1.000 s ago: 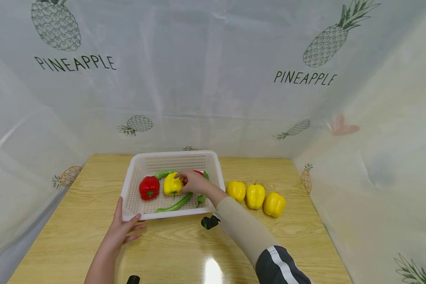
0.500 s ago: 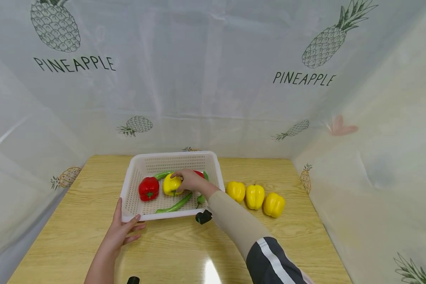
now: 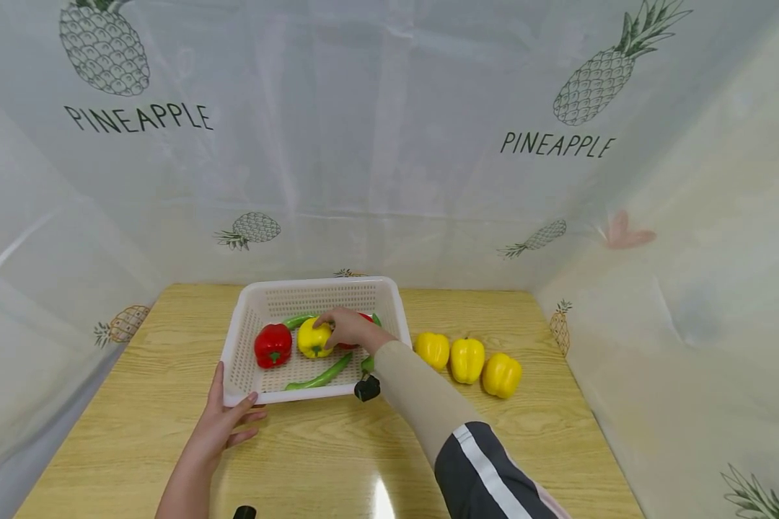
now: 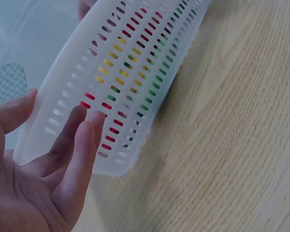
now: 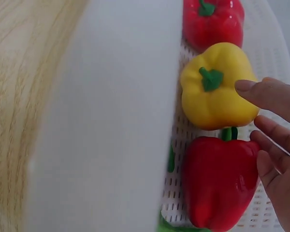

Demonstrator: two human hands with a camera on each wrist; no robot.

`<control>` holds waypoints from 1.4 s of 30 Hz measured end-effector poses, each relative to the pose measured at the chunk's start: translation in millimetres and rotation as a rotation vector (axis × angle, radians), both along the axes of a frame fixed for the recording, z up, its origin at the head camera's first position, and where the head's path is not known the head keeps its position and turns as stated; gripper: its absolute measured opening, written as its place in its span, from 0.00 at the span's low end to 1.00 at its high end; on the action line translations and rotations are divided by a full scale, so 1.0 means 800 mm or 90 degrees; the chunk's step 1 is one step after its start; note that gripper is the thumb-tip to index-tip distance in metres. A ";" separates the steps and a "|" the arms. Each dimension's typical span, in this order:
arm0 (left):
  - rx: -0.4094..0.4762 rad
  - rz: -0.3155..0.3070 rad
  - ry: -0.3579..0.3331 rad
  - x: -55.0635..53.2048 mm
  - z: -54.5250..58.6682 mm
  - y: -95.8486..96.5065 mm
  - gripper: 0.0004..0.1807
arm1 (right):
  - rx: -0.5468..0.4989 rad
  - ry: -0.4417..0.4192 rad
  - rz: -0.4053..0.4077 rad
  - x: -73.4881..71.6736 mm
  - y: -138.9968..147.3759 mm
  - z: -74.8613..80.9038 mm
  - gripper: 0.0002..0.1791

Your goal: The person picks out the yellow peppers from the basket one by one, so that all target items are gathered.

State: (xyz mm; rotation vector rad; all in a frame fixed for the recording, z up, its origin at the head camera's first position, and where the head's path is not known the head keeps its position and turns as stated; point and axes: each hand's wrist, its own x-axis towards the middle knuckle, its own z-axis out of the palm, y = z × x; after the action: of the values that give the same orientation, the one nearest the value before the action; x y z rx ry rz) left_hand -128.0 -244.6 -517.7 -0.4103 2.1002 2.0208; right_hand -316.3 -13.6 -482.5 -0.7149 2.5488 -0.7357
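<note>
A white perforated basket (image 3: pixel 240 310) sits on the wooden table. My left hand (image 3: pixel 221 418) rests against its near left corner, fingers spread along the outside walls; the left wrist view shows these fingers (image 4: pixel 82 145) fairly straight. Inside the basket, my right hand (image 3: pixel 350 328) has its thumb and fingers around the right side of a yellow bell pepper (image 5: pixel 217 92), which sits upright on the basket floor. One red bell pepper (image 3: pixel 273 344) lies left of it. Another red bell pepper (image 5: pixel 220 183) is under my right hand, partly hidden in the head view.
Green chili peppers, including one long chili (image 3: pixel 321 375), lie in the basket. Three yellow bell peppers (image 3: pixel 467 360) stand in a row on the table (image 3: pixel 298 454) to the right. A pineapple-print sheet (image 3: pixel 389 144) hangs behind and at the sides.
My right hand has shifted slightly left around the yellow bell pepper, and the right forearm has swung left. My left hand has stayed at the basket corner.
</note>
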 end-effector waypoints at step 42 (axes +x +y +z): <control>0.006 0.002 -0.019 -0.004 -0.002 -0.001 0.54 | 0.031 -0.002 0.026 -0.011 -0.007 -0.006 0.21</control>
State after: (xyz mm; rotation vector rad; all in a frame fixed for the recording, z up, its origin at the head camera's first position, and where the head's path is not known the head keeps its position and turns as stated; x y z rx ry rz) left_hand -130.9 -245.0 -519.2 -0.4397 2.0727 2.0127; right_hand -324.7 -19.4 -487.3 -0.7469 2.5325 -0.6581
